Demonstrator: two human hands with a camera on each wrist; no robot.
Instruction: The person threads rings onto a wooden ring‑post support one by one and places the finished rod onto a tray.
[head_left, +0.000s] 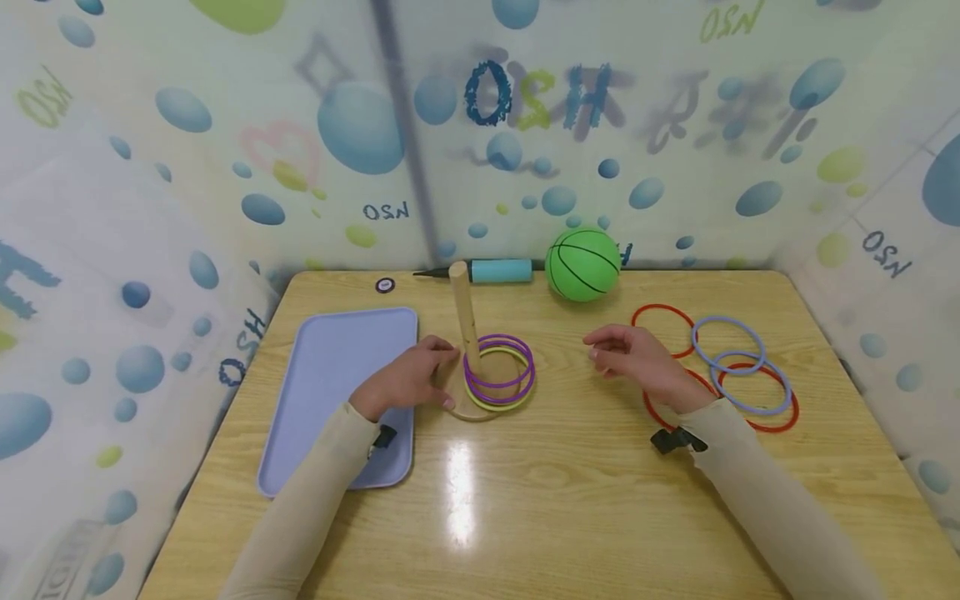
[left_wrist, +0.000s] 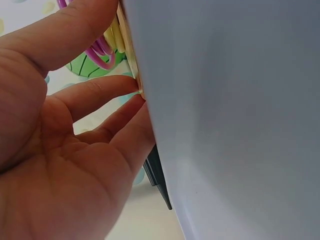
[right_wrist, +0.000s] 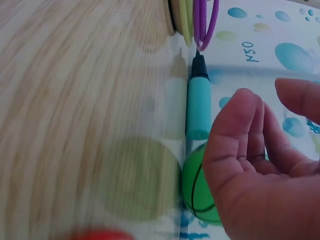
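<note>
A wooden ring-toss stand has a round base [head_left: 459,407] and an upright peg [head_left: 463,312]. Purple rings [right_wrist: 202,22] and a yellow ring [right_wrist: 187,22] lie loosely stacked around the peg, over the base. My left hand [head_left: 408,375] holds the base at its left edge, thumb in front and fingers behind; the left wrist view shows the fingertips right at the rim. To the right of the stand, my right hand [head_left: 637,358] is raised over the table with nothing in it, fingers loosely bent and thumb apart. Red rings [head_left: 660,306] and blue rings [head_left: 727,317] lie around and beyond it.
A pale blue tray [head_left: 345,358] lies left of the stand, under the left wrist. Along the back edge are a small round disc [head_left: 385,285], a turquoise hand pump [head_left: 501,271] and a green ball [head_left: 582,264]. A patterned curtain [head_left: 480,192] hangs behind the wooden table [head_left: 540,508].
</note>
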